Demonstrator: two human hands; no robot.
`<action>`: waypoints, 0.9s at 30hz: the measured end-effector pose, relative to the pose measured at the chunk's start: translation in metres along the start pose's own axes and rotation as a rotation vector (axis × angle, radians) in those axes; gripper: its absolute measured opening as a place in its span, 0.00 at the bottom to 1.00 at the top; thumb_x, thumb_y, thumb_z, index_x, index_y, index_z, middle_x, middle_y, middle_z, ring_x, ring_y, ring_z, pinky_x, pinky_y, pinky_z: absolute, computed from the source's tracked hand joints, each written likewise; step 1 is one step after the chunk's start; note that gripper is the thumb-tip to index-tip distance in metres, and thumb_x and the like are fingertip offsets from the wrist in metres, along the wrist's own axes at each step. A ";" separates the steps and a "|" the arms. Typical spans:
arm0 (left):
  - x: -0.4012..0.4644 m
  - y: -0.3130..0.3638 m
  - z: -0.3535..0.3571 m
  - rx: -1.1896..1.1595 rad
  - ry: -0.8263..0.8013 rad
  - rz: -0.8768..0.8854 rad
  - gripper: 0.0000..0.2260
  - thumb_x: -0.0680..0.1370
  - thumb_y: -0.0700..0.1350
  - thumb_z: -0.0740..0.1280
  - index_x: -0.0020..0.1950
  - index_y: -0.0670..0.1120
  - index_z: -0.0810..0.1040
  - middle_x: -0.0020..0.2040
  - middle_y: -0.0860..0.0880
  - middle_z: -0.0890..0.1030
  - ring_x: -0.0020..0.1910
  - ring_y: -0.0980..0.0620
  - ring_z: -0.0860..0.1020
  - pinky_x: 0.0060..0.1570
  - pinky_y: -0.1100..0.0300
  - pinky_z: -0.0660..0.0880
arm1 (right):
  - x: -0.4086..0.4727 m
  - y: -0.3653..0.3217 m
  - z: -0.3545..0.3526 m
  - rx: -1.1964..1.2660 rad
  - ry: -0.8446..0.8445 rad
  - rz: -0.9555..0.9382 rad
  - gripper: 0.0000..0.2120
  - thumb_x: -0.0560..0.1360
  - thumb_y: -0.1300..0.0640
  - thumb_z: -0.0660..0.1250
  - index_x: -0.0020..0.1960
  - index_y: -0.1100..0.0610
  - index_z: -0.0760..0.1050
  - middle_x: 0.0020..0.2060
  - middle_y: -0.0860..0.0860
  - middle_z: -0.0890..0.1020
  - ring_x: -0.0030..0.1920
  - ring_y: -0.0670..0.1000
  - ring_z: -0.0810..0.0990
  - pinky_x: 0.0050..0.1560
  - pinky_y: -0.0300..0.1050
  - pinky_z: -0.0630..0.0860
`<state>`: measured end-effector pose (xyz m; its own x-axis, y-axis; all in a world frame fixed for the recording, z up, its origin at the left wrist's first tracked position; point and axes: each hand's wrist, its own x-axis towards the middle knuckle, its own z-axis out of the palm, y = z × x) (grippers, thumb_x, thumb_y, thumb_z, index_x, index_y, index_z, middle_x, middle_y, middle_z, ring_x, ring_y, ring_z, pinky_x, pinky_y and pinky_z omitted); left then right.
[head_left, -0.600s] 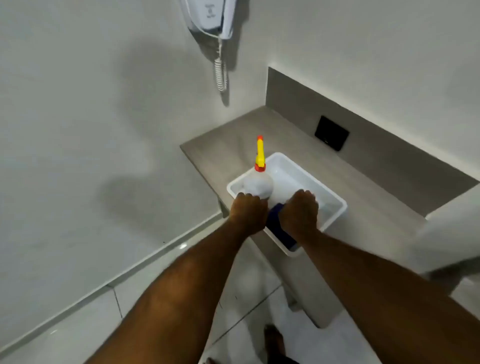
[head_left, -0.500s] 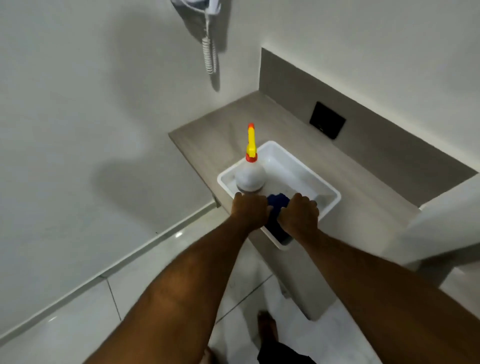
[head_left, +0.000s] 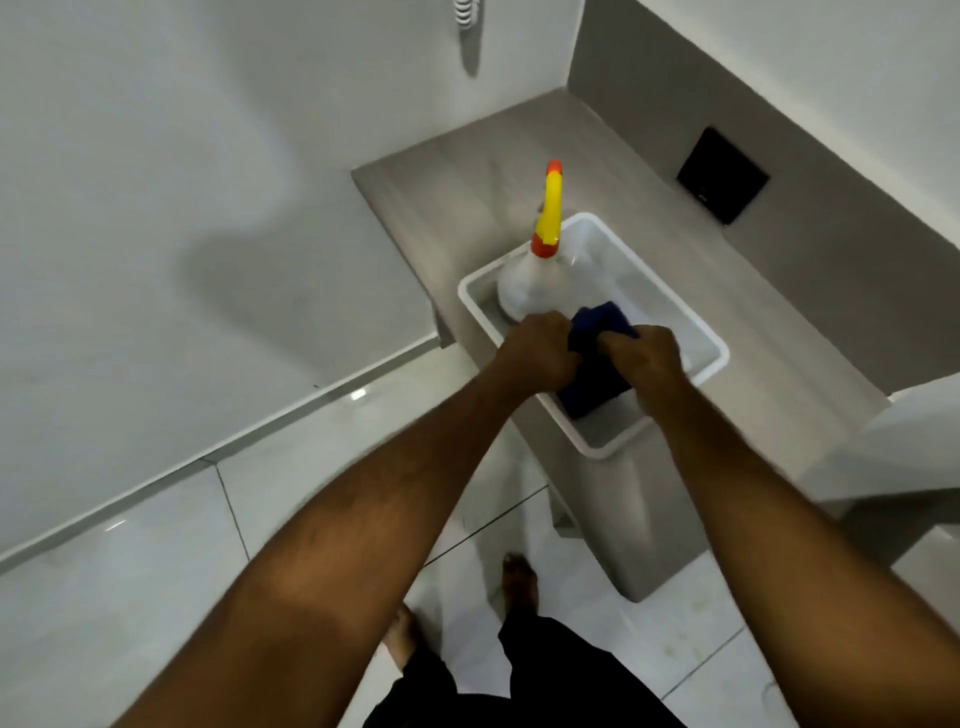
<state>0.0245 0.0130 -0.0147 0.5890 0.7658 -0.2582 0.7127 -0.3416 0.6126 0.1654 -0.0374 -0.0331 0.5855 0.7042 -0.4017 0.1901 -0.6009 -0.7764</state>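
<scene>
A white plastic tub (head_left: 698, 332) stands on a grey wood-look ledge (head_left: 467, 197). Inside it, at the far left end, a clear spray bottle (head_left: 530, 280) with a yellow and orange trigger head stands upright. A dark blue cloth (head_left: 597, 379) lies bunched at the tub's near end. My left hand (head_left: 537, 353) and my right hand (head_left: 647, 353) both grip the cloth from either side, fingers curled into it, just above the tub. The left hand's knuckles hide the bottle's base.
A black square plate (head_left: 722, 176) is set in the ledge's grey back panel. A coiled white cord (head_left: 465, 13) hangs on the wall above. White floor tiles lie below, with my bare feet (head_left: 519, 577) near the ledge's base. A white fixture (head_left: 924, 452) sits at the right.
Both hands have closed in on the blue cloth and bunched it up between them. The view has tilted down and moved closer to the tub.
</scene>
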 end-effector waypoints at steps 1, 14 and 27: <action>-0.009 0.001 -0.012 -0.040 0.031 0.053 0.10 0.75 0.44 0.69 0.52 0.39 0.80 0.50 0.40 0.83 0.49 0.43 0.81 0.46 0.58 0.73 | -0.012 -0.007 -0.007 0.115 -0.005 -0.029 0.07 0.68 0.60 0.71 0.44 0.60 0.80 0.35 0.54 0.84 0.43 0.59 0.84 0.40 0.47 0.83; -0.141 -0.077 -0.144 -0.502 -0.223 0.163 0.13 0.76 0.37 0.69 0.61 0.36 0.78 0.55 0.38 0.83 0.52 0.45 0.83 0.52 0.51 0.83 | -0.137 -0.047 0.057 0.799 -0.794 -0.031 0.18 0.73 0.68 0.61 0.60 0.57 0.80 0.56 0.56 0.83 0.59 0.58 0.81 0.57 0.55 0.81; -0.172 -0.431 0.150 0.198 -0.023 -0.465 0.42 0.76 0.58 0.67 0.77 0.36 0.50 0.78 0.36 0.57 0.77 0.36 0.54 0.76 0.44 0.53 | -0.043 0.211 0.310 0.034 -0.422 0.340 0.15 0.73 0.68 0.69 0.56 0.53 0.74 0.54 0.55 0.82 0.49 0.52 0.81 0.47 0.49 0.78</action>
<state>-0.3267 -0.0539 -0.3463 0.1985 0.8499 -0.4881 0.9590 -0.0658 0.2756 -0.0639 -0.0778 -0.3301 0.2413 0.5671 -0.7875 0.0152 -0.8136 -0.5812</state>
